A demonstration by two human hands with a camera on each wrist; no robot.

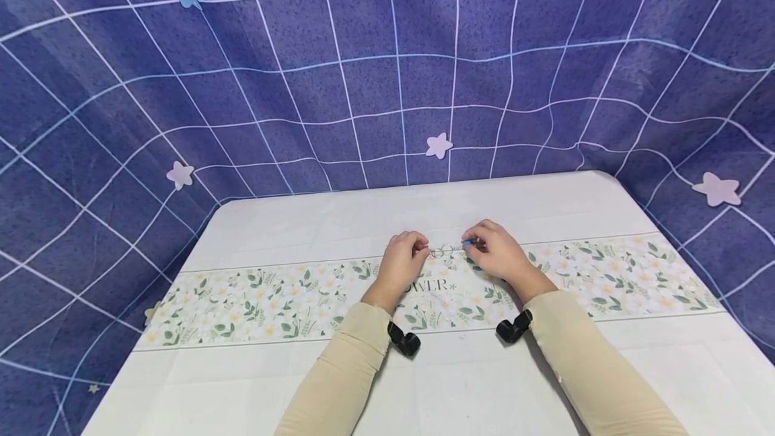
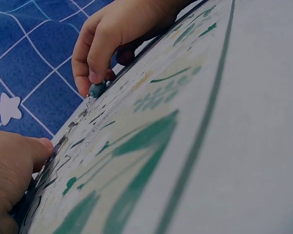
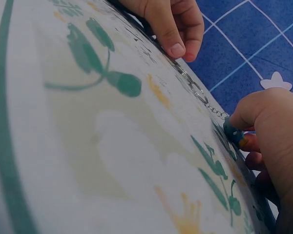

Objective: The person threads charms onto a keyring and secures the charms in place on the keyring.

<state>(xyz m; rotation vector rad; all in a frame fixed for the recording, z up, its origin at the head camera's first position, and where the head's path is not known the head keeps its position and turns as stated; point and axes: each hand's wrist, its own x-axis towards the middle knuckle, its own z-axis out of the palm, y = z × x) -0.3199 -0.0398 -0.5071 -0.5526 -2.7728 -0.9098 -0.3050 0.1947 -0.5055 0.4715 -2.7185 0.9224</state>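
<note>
A metal keychain stretches between the two hands over the flowered band of the tablecloth. Its ring (image 1: 447, 249) and short chain (image 3: 217, 111) show in the gap. My left hand (image 1: 401, 262) pinches the keychain's left end between thumb and fingertips, which mostly hide that end. At the other end hangs a small blue charm (image 3: 232, 130) with a bit of yellow; my right hand (image 1: 498, 252) grips it between thumb and curled fingers. In the left wrist view the charm (image 2: 97, 89) pokes out under the right fingertips, close over the cloth.
A white tablecloth (image 1: 254, 389) with a leaf-and-flower strip covers the table. Behind and at both sides hangs a blue curtain (image 1: 363, 86) with grid lines and stars. Black wrist cameras (image 1: 404, 340) sit on both beige sleeves (image 1: 339, 375).
</note>
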